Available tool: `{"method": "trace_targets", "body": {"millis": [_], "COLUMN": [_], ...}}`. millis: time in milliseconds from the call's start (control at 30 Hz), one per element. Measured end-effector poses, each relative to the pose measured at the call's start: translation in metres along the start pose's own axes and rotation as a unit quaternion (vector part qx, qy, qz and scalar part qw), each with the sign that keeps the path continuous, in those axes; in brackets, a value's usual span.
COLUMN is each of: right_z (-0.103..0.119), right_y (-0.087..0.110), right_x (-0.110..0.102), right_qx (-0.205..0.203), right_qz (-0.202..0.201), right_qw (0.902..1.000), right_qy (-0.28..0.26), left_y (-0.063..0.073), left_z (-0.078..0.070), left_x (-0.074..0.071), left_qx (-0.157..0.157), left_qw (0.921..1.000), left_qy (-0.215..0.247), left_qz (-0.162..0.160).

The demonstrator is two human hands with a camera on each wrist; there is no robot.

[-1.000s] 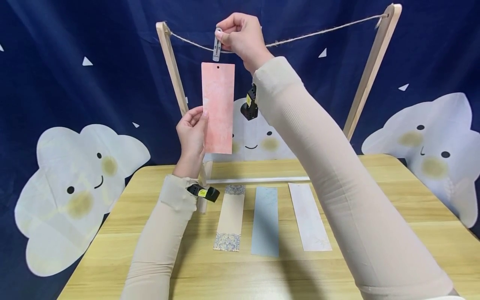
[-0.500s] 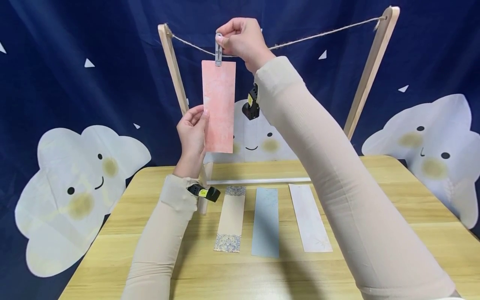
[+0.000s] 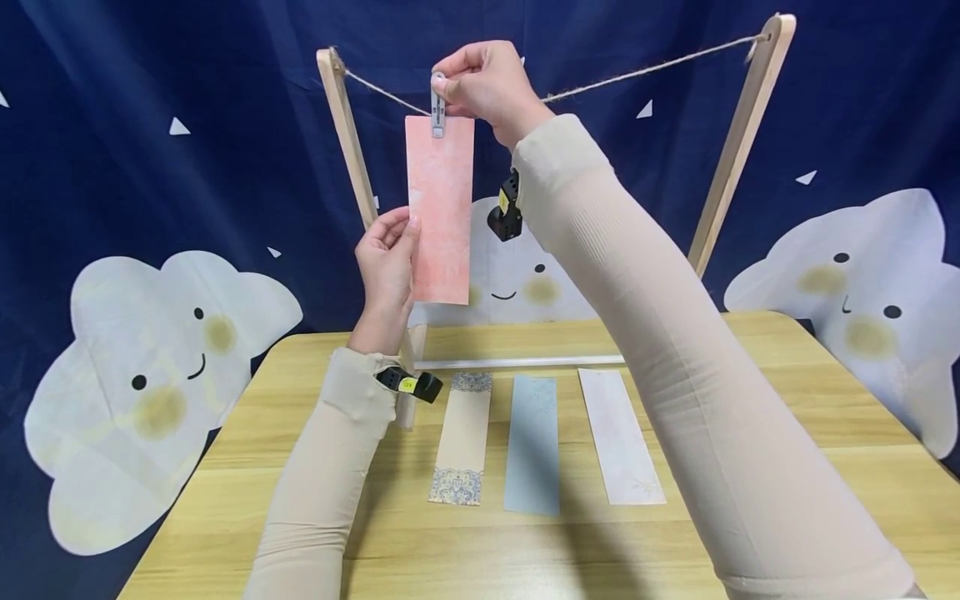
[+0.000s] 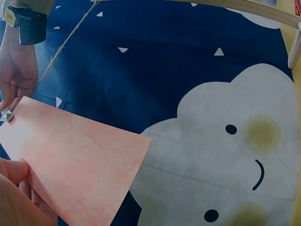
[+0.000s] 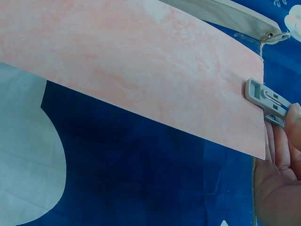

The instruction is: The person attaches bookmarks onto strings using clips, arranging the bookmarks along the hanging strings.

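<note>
A pink rectangular card hangs upright in the air, its top edge at the height of the twine. My left hand pinches the card's left edge between thumb and fingers. Above it, my right hand pinches a grey clothespin by its upper end. The clothespin's lower end overlaps the card's top edge and covers the spot where the small hole was. In the right wrist view the clothespin straddles the card. Whether it also grips the twine is hidden behind the card and hand.
On the wooden table lie a cream card with blue lace ends, a blue-grey card and a whitish card. Wooden posts, left and right, hold the twine. Behind hangs a navy cloth with clouds.
The right hand has lowered the clothespin from above the card onto its top edge, over the hole. The left hand has raised the card slightly.
</note>
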State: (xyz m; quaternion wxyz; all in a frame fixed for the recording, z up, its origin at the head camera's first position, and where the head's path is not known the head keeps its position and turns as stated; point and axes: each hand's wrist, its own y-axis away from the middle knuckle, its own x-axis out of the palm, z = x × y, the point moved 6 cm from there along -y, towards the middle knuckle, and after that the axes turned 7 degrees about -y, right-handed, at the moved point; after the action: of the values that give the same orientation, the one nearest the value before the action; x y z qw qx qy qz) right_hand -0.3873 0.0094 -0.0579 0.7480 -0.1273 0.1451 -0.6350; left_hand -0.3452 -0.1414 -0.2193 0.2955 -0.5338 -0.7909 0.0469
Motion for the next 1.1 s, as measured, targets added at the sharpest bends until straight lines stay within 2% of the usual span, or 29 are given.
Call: {"method": "trace_targets", "body": {"millis": [167,633,800,1100], "right_z": [0.0,-0.001,-0.004,-0.011], "right_y": [0.004,0.004,0.001,0.002], "right_x": [0.001,-0.001,-0.001,-0.008], "right_qx": [0.011,0.042,0.058,0.089], "right_qz": [0.019,0.058,0.066,0.053], "right_qw": [0.9998,0.9974,0.9955,0.9917], "right_qy": [-0.002,-0.009,-0.036,-0.076], "left_y": [0.001,0.002,0.001,-0.001], "left_z": [0.0,0.001,0.0,0.004], "left_x": [0.003,0.005,0.005,0.005], "left_qx": [-0.002,0.0,0.002,-0.01], "left_qw": [0.9999,1.0,0.9999,0.9999], "left_qy": [0.012,-0.001,-0.004,0.009], "left_qz": [0.003,0.006,0.01,0.006]}}
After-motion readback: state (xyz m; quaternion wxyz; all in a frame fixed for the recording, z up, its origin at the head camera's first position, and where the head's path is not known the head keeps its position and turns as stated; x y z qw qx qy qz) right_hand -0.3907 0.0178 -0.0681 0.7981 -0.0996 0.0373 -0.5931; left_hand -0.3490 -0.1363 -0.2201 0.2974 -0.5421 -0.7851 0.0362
